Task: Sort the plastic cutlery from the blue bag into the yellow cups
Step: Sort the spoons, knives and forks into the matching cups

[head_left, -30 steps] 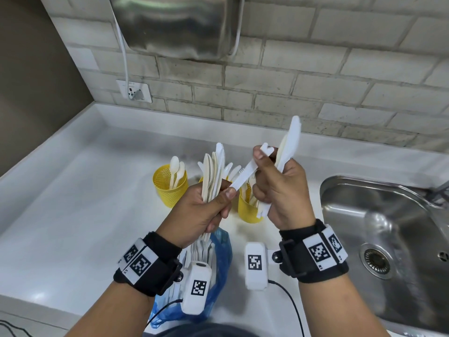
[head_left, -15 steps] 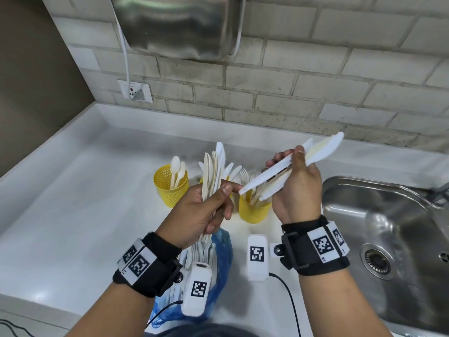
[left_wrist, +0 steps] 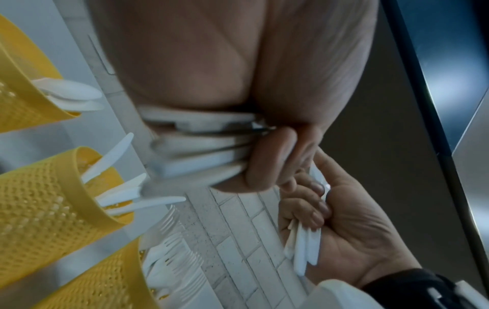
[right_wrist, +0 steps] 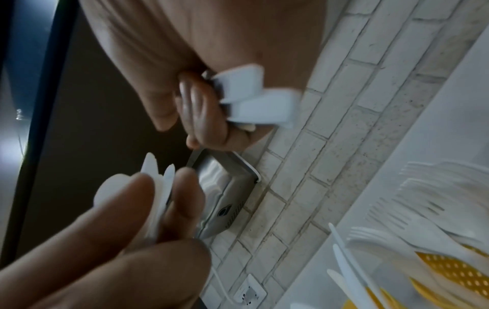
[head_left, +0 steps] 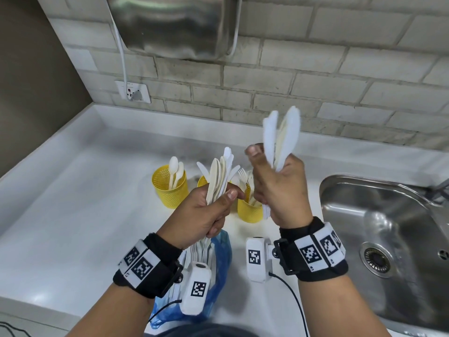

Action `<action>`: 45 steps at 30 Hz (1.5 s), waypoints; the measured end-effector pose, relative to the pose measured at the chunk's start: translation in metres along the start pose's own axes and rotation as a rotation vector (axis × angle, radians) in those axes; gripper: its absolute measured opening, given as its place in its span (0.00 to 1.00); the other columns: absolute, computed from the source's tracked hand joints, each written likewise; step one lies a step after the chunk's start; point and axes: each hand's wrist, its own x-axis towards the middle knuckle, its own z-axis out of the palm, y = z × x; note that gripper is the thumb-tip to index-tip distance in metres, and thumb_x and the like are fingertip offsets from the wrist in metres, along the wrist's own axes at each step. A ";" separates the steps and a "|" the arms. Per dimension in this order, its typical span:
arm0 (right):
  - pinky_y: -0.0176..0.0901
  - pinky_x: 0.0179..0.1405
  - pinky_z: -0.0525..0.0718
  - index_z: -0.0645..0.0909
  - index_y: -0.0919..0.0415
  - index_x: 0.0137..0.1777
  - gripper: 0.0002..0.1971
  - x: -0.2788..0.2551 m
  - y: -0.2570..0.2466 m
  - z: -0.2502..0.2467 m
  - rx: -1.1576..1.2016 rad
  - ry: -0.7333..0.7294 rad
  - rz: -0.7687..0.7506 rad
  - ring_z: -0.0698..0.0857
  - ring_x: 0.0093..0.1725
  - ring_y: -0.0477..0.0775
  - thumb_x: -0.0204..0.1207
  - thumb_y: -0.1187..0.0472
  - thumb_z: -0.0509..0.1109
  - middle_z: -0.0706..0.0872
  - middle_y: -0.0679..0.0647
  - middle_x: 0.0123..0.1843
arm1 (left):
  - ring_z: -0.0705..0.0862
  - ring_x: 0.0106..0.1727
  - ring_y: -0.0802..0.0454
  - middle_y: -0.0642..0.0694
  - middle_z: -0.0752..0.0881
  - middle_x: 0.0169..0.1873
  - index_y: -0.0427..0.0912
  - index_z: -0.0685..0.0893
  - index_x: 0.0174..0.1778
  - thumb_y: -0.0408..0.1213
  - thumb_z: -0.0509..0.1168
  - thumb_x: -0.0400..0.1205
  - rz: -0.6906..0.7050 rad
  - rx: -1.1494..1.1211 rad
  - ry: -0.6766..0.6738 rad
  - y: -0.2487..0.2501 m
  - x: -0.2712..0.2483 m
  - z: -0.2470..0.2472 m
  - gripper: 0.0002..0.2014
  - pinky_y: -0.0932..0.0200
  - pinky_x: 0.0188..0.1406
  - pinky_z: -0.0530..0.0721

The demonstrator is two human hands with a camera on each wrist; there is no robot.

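My left hand [head_left: 218, 205] grips a fanned bundle of white and cream plastic cutlery [head_left: 220, 173], tips up, in front of the yellow cups. Its fingers [left_wrist: 267, 158] curl round the handles. My right hand [head_left: 274, 188] holds a few plastic knives [head_left: 279, 139] upright, just right of the bundle; their handles [right_wrist: 251, 100] stick out below its fingers. The left yellow cup [head_left: 170, 190] holds spoons and the right cup [head_left: 249, 212] holds forks. The middle cup [head_left: 201, 183] is mostly hidden. The blue bag [head_left: 222, 261] lies under my left wrist with more cutlery in it.
A steel sink [head_left: 388, 227] is sunk into the white counter [head_left: 73, 203] at the right. Behind runs a brick wall with a socket [head_left: 132, 92], and a metal dispenser [head_left: 175, 25] hangs above. The counter's front edge is close to me.
My right hand drew a knife out of the left bundle, swung its knives out to the right, then brought them upright beside the bundle. The left hand has stayed in place.
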 end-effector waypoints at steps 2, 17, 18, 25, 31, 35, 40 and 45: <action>0.34 0.26 0.70 0.88 0.61 0.47 0.08 -0.002 0.000 0.003 -0.083 -0.072 0.007 0.72 0.20 0.40 0.82 0.56 0.76 0.76 0.39 0.21 | 0.66 0.18 0.51 0.43 0.63 0.22 0.42 0.88 0.54 0.46 0.61 0.89 0.007 0.045 0.016 -0.001 -0.001 0.000 0.14 0.62 0.20 0.69; 0.34 0.40 0.87 0.87 0.65 0.49 0.02 -0.006 -0.009 0.007 -0.173 -0.068 -0.045 0.89 0.43 0.54 0.82 0.69 0.73 0.90 0.61 0.45 | 0.71 0.19 0.50 0.47 0.69 0.20 0.41 0.87 0.57 0.48 0.61 0.89 -0.006 0.106 -0.003 -0.003 -0.001 0.001 0.15 0.54 0.27 0.73; 0.32 0.35 0.86 0.87 0.66 0.48 0.02 -0.007 -0.011 0.006 -0.149 -0.086 -0.030 0.88 0.40 0.52 0.81 0.70 0.73 0.89 0.63 0.45 | 0.71 0.19 0.50 0.47 0.69 0.20 0.41 0.87 0.58 0.48 0.60 0.90 -0.007 0.107 -0.008 -0.003 -0.001 0.001 0.16 0.53 0.27 0.73; 0.33 0.34 0.80 0.89 0.57 0.40 0.08 -0.003 -0.008 0.006 -0.177 0.007 -0.056 0.84 0.31 0.40 0.77 0.70 0.76 0.89 0.45 0.33 | 0.72 0.22 0.51 0.47 0.69 0.27 0.43 0.87 0.58 0.48 0.59 0.90 -0.032 0.071 -0.049 -0.003 0.001 0.001 0.15 0.56 0.28 0.75; 0.36 0.32 0.71 0.88 0.56 0.39 0.05 0.004 -0.005 0.000 0.016 0.190 0.039 0.75 0.21 0.39 0.75 0.64 0.75 0.80 0.40 0.24 | 0.70 0.23 0.51 0.47 0.70 0.28 0.45 0.87 0.57 0.52 0.59 0.88 -0.077 0.037 -0.060 -0.005 0.001 0.002 0.17 0.58 0.25 0.70; 0.37 0.21 0.66 0.87 0.60 0.43 0.05 0.006 -0.008 -0.006 0.146 0.255 0.102 0.65 0.17 0.49 0.80 0.69 0.74 0.75 0.50 0.24 | 0.68 0.23 0.52 0.46 0.69 0.29 0.45 0.87 0.55 0.50 0.58 0.90 -0.096 0.062 -0.039 -0.005 0.001 0.001 0.16 0.60 0.23 0.69; 0.37 0.19 0.65 0.83 0.59 0.52 0.06 0.006 -0.004 -0.006 0.190 0.164 0.140 0.67 0.18 0.51 0.80 0.69 0.75 0.85 0.64 0.42 | 0.67 0.23 0.52 0.43 0.67 0.30 0.46 0.87 0.51 0.48 0.57 0.92 -0.088 0.072 -0.042 -0.003 0.002 0.002 0.15 0.60 0.23 0.68; 0.36 0.18 0.66 0.84 0.63 0.44 0.07 0.004 -0.002 -0.008 0.174 0.082 0.138 0.65 0.15 0.51 0.84 0.66 0.71 0.91 0.70 0.43 | 0.65 0.23 0.51 0.39 0.64 0.32 0.44 0.87 0.52 0.48 0.59 0.91 -0.084 0.076 -0.037 -0.003 0.001 0.001 0.15 0.61 0.23 0.67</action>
